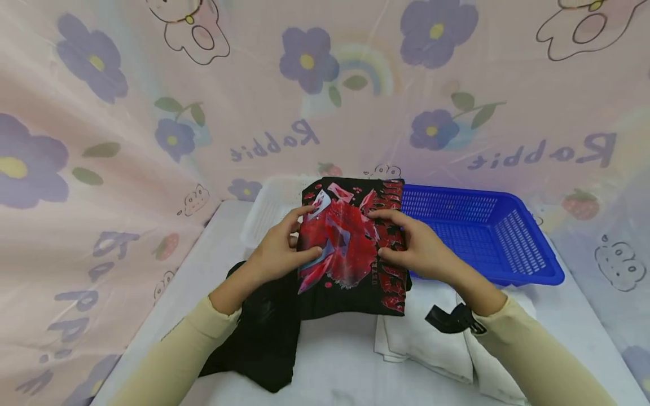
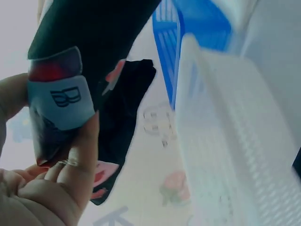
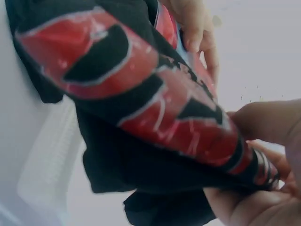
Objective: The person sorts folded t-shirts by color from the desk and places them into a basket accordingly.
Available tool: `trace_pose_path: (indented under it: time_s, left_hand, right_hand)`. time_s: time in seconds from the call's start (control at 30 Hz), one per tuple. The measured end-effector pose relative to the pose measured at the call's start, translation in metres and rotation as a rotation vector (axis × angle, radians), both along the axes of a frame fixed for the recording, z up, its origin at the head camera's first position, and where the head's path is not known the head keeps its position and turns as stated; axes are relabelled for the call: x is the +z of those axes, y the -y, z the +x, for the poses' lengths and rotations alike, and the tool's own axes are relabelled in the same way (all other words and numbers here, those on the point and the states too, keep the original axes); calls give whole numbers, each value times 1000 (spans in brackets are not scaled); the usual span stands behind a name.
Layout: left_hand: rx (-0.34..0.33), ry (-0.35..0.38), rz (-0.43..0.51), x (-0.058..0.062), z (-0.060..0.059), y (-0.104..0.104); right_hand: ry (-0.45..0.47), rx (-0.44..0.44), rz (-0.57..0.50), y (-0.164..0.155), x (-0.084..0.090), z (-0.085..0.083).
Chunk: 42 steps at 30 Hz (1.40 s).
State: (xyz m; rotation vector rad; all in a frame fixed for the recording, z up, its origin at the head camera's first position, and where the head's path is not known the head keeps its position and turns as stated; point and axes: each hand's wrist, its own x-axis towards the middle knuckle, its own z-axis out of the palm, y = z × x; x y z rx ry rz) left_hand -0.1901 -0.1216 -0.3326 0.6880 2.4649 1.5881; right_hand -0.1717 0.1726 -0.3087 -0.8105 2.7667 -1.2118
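Folded black T-shirt [image 1: 351, 248], red print: left hand [image 1: 276, 252] and right hand [image 1: 421, 248] pinch its side edges. Behind it: white basket [image 1: 264, 211], blue basket [image 1: 487, 231]. Beneath: black garment [image 1: 266, 332], white cloth [image 1: 431, 338].

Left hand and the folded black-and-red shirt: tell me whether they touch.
Touching. In the head view the left hand pinches the shirt at its left edge; the left wrist view shows fingers curled on the fabric.
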Motion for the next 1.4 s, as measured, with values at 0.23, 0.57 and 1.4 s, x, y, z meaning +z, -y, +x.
trace_pose_path:
  time_s: [0.23, 0.57, 1.4]
  left_hand:
    - [38, -8, -67, 20, -59, 5]
    - [123, -37, -274, -4, -134, 6]
    - [44, 379, -237, -65, -177, 16]
  right_hand:
    - [37, -27, -28, 6, 11, -62]
    - [184, -115, -100, 23, -19, -131]
    - [501, -219, -132, 39, -95, -169]
